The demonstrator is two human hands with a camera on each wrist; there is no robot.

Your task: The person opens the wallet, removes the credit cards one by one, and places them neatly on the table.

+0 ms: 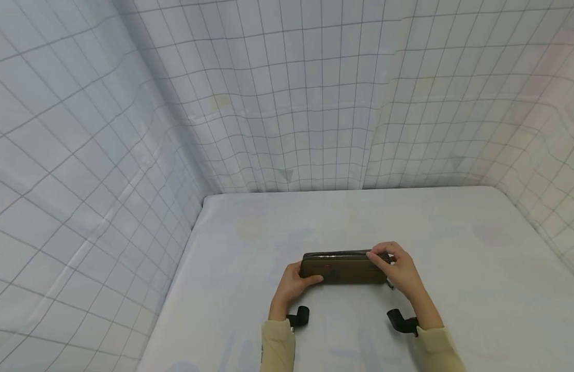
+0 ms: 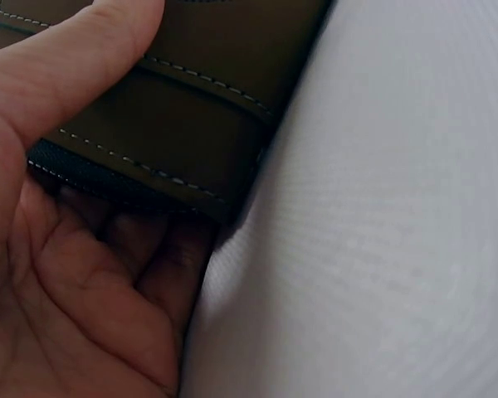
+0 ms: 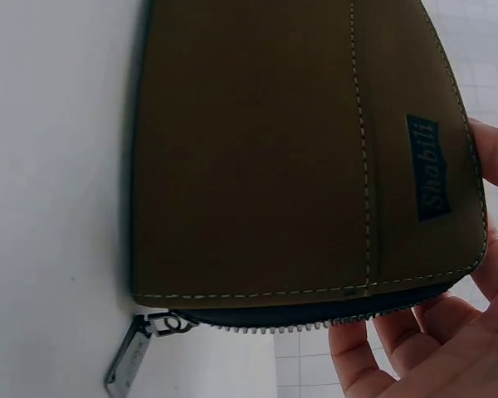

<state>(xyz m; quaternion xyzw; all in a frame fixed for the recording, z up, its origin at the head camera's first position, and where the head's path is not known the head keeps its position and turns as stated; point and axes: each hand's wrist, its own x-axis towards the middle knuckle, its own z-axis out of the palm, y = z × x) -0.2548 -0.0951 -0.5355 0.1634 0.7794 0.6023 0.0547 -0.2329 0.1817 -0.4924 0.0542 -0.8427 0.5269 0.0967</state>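
A long brown zip-around wallet (image 1: 344, 272) stands on its long edge on the table, zipper side up. My left hand (image 1: 290, 285) grips its left end, thumb across the front face and fingers round the end. At the upper right corner, my right hand (image 1: 402, 269) pinches the edge between thumb and fingers. Pale stitching and a dark "Shabili" label (image 3: 429, 168) show on the wallet in the right wrist view. Metal teeth run along that end, and the zipper pull (image 3: 131, 358) hangs low, close to the table.
A white table (image 1: 249, 222) lies under the wallet. White grid-patterned curtains (image 1: 305, 103) enclose it at the back and both sides. Black wrist mounts (image 1: 303, 315) sit below each hand, by the pale yellow sleeves (image 1: 276, 343).
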